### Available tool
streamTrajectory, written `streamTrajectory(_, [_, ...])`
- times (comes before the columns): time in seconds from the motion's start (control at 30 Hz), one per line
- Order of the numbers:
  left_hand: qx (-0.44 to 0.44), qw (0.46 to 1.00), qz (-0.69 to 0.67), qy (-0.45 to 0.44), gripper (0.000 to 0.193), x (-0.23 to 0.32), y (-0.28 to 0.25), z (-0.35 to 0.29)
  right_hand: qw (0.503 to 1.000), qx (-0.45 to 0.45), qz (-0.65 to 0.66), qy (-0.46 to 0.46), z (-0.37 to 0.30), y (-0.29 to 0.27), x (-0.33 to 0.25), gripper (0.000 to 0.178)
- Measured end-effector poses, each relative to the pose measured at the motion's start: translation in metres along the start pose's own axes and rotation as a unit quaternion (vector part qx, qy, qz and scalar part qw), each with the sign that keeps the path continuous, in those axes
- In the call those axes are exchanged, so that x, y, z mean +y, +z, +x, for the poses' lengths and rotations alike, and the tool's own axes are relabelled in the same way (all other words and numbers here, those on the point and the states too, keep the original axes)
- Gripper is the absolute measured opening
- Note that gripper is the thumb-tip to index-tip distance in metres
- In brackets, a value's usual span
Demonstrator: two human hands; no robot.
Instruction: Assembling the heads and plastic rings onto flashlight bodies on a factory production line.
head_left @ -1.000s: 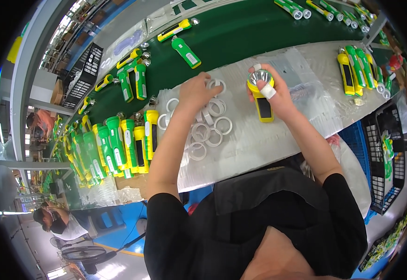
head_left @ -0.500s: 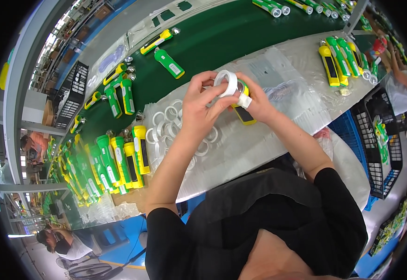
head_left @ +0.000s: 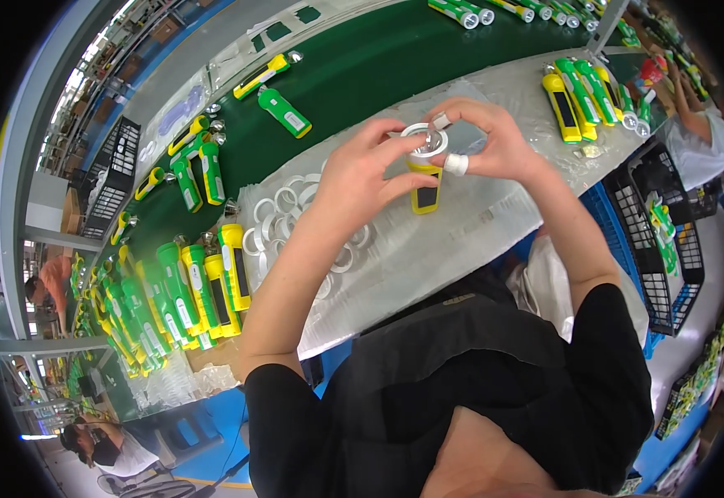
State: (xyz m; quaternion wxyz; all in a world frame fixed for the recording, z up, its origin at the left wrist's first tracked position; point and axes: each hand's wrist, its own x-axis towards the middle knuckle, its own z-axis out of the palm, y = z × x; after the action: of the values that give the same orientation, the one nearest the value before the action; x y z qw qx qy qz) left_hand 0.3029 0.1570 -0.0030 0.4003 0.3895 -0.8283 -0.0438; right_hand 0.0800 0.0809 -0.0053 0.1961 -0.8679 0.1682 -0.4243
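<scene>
A yellow flashlight (head_left: 424, 197) with a dark panel stands head-up in front of me, its shiny reflector showing at the top. Around that head sits a white ring (head_left: 417, 129), level and facing upward. My left hand (head_left: 360, 176) grips the ring's left side between fingers and thumb. From the right, my right hand (head_left: 499, 149) closes on the opposite side, with white wraps on its thumb and a finger. The fingers hide part of the ring's rim and the flashlight's neck. Loose white rings (head_left: 285, 199) lie in a heap beside my left forearm.
Green and yellow flashlights (head_left: 181, 286) stand in rows at left; another group (head_left: 582, 100) is at right. More lie on the green belt (head_left: 353, 70) beyond the plastic-covered bench (head_left: 395, 270). Black crates (head_left: 660, 241) stand at lower right. Co-workers are at both sides.
The ring has gone from tilted in my left fingers to level around the flashlight's head. My right hand has shifted from the flashlight's body up to the ring's right side.
</scene>
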Motion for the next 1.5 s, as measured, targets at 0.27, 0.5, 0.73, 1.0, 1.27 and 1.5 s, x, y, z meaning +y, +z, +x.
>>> streamTrajectory(0.27, [0.003,0.997,-0.064,-0.045,0.039,0.009,0.032,0.012,0.926,-0.357,-0.120,0.029,0.046,-0.045,-0.036,0.039])
streamTrajectory(0.5, [0.020,0.993,-0.117,-0.031,0.037,0.006,0.031,0.010,0.897,-0.416,-0.136,0.058,0.062,-0.044,-0.041,0.032])
streamTrajectory(0.73, [0.009,0.991,-0.134,-0.027,0.037,-0.003,0.024,0.006,0.896,-0.415,-0.148,0.060,0.072,-0.031,-0.039,0.026])
streamTrajectory(1.0, [0.023,0.989,-0.143,-0.025,0.036,-0.007,0.022,0.005,0.899,-0.380,-0.135,0.169,0.077,-0.022,-0.046,0.034])
streamTrajectory(1.27, [0.038,0.992,-0.117,-0.029,0.035,-0.004,0.026,0.010,0.907,-0.262,-0.166,0.283,0.061,-0.015,-0.047,0.038])
streamTrajectory(1.5, [0.079,0.983,-0.161,-0.033,0.032,-0.003,0.028,0.004,0.954,-0.256,-0.072,0.139,0.055,-0.022,-0.042,0.046])
